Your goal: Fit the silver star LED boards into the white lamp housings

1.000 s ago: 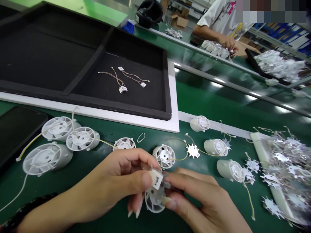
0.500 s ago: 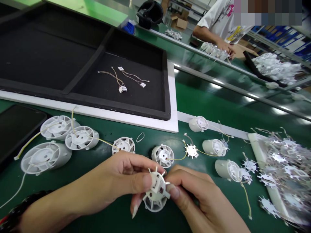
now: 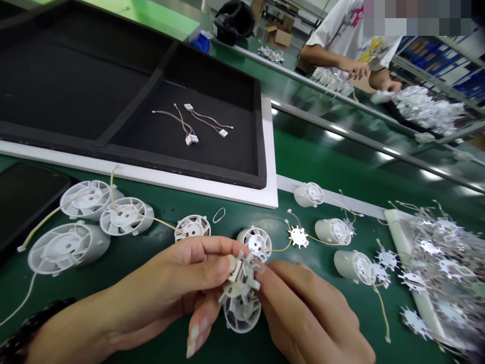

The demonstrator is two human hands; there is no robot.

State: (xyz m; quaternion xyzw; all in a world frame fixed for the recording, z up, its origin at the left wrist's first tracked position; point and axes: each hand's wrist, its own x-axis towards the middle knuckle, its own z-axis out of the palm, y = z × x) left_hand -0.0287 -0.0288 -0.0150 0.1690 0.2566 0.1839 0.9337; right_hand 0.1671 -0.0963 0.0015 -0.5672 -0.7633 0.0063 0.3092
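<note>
My left hand (image 3: 178,288) pinches a small star-shaped metal plate (image 3: 239,277) with a white connector on it, thumb on top. Beneath the plate is a white round plastic housing (image 3: 242,313), held between both hands. My right hand (image 3: 306,313) closes its fingers on the plate's right side and on the housing. Both hands hover low over the green mat (image 3: 310,162), near its front edge.
Several white fan-like housings with yellow wires (image 3: 125,216) lie left and right on the mat. A black foam tray (image 3: 182,131) holds small wired connectors (image 3: 191,139). A heap of star plates (image 3: 443,253) lies right. Another person (image 3: 352,45) works at the far bench.
The star plate has been turned and tilted between my fingers, its connector now facing left under my left thumb. The far person's hand has reached right toward the white heap.
</note>
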